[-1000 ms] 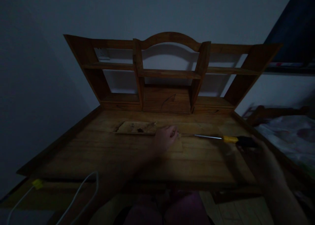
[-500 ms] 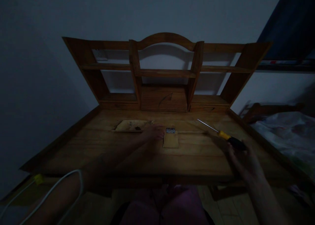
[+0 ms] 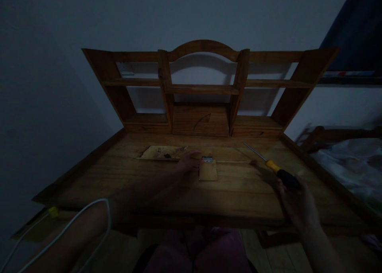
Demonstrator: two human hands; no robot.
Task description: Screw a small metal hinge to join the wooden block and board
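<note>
A small metal hinge [image 3: 207, 159] lies at the top edge of a small square wooden block [image 3: 208, 171], where the block meets a long wooden strip [image 3: 229, 153] on the desk. My left hand [image 3: 188, 164] reaches in from the left with its fingers apart, fingertips at the hinge's left end; dim light hides whether they press on it. On the right, my right hand [image 3: 300, 201] is closed around the black end of a screwdriver's [image 3: 273, 166] black-and-yellow handle. The screwdriver's shaft points up and left, apart from the hinge.
The wooden desk [image 3: 167, 193] has a raised shelf unit [image 3: 201, 89] along its back. Raised edges run down both sides. A white cable [image 3: 80, 214] loops over my left forearm. Pale plastic-like sheeting [image 3: 349, 161] lies beyond the right edge. The room is dim.
The view has shifted slightly. My left fingers have moved up from beside the block to the hinge's left end. My right hand still holds the screwdriver in about the same place.
</note>
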